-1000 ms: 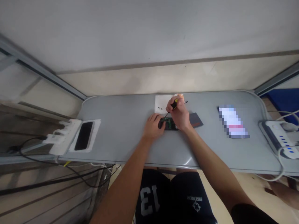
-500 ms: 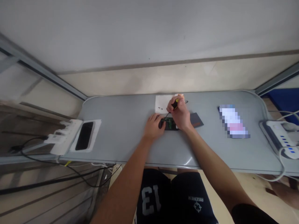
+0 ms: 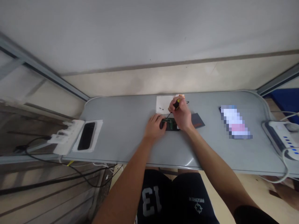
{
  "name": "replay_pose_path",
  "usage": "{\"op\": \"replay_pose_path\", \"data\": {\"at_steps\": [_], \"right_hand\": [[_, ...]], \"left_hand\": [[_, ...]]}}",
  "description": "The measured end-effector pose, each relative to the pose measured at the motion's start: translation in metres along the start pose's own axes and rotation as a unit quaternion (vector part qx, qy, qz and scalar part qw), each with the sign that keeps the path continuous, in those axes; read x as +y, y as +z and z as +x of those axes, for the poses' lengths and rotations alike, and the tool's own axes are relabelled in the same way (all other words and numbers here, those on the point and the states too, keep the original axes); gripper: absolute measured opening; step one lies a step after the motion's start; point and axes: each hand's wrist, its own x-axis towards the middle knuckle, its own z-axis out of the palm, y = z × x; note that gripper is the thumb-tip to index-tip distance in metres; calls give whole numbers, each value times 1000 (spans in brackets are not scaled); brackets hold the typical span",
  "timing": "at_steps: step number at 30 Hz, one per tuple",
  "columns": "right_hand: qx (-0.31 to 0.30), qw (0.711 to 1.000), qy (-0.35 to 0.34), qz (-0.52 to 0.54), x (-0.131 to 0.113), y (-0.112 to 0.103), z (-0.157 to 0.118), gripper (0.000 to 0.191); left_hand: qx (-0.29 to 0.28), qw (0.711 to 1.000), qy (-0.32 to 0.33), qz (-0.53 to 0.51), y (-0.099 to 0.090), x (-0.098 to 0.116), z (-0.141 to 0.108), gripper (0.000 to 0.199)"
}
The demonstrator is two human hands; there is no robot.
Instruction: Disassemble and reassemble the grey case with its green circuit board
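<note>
A small black device with a green circuit board [image 3: 172,124] lies on the grey table in front of me. Its left end is gripped by the fingers of my left hand [image 3: 154,127]. My right hand [image 3: 182,115] is closed round a black and yellow screwdriver [image 3: 177,104], whose thin shaft slants down to the left end of the board. Behind the device is a white sheet [image 3: 162,102] with small dark bits on it. A dark flat panel [image 3: 197,120] lies just right of my right hand.
On the left are a black phone [image 3: 86,136] on a white sheet and a white power strip [image 3: 67,137] with plugs. To the right lie a blurred-out phone [image 3: 235,122] and another power strip [image 3: 281,137] with cables. A wall [image 3: 130,79] stands behind the table [image 3: 121,133].
The whole view has shifted slightly, so things appear a little further right. Both hands keep nearly the same position over the device.
</note>
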Motion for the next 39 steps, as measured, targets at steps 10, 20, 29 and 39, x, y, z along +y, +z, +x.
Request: {"op": "replay_pose_path", "data": {"at_steps": [10, 20, 29, 39], "right_hand": [[-2, 1000, -6, 3, 0, 0, 0, 44], [6, 1000, 6, -22, 0, 0, -1, 47], [-3, 1000, 7, 5, -1, 1, -2, 46], [-6, 1000, -10, -5, 3, 1, -2, 48]], "left_hand": [[-6, 1000, -4, -2, 0, 0, 0, 21], [-12, 1000, -10, 1, 0, -1, 0, 24], [-9, 1000, -6, -3, -2, 1, 1, 21], [-9, 1000, -8, -3, -2, 1, 1, 22]]}}
